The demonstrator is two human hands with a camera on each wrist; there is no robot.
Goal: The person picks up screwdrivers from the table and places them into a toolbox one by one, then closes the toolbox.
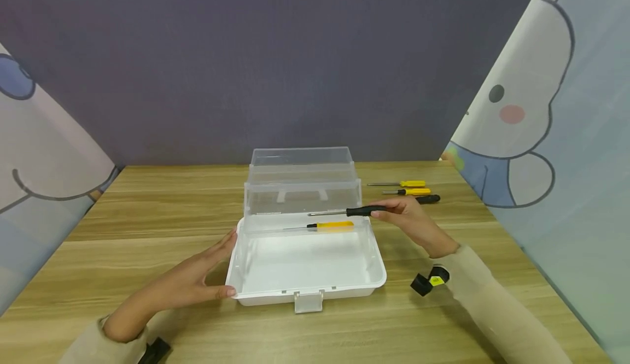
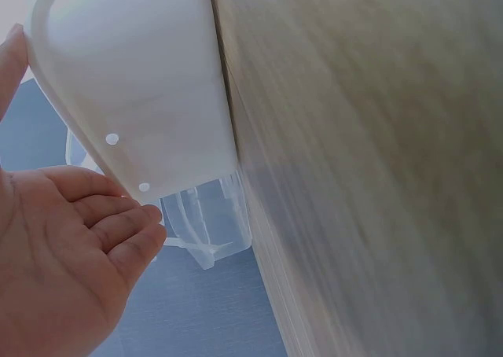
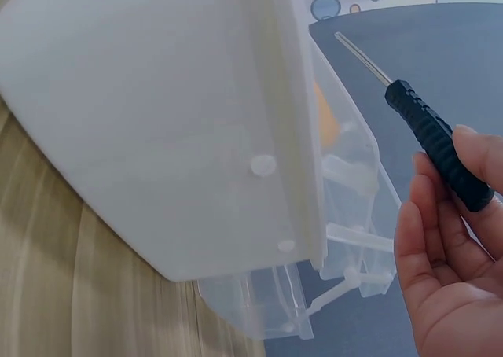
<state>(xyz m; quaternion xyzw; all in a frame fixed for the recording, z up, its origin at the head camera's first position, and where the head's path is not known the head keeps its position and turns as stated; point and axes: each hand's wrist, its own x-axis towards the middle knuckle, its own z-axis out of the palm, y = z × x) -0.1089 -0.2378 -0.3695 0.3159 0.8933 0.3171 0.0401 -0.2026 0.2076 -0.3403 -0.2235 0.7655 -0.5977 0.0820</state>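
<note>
My right hand (image 1: 413, 223) pinches a black-handled screwdriver (image 1: 363, 211) by its handle, the shaft pointing left over the back of a white plastic toolbox (image 1: 305, 293). In the right wrist view, thumb and fingers grip the ribbed black handle (image 3: 440, 146) near its end. A yellow-handled screwdriver (image 1: 336, 224) lies inside the box along its back. At the left side of the box, my left hand (image 1: 189, 279) spreads thumb and fingers against the rim. Its palm and loosely extended fingers (image 2: 130, 235) show in the left wrist view.
The clear folding lid (image 1: 302, 189) stands raised behind the box, and a latch (image 1: 308, 301) hangs at its front. To the right lie two yellow screwdrivers (image 1: 412, 183) and another black handle (image 1: 428, 199). A dark partition (image 1: 275, 69) rises behind the wooden table (image 1: 162, 205).
</note>
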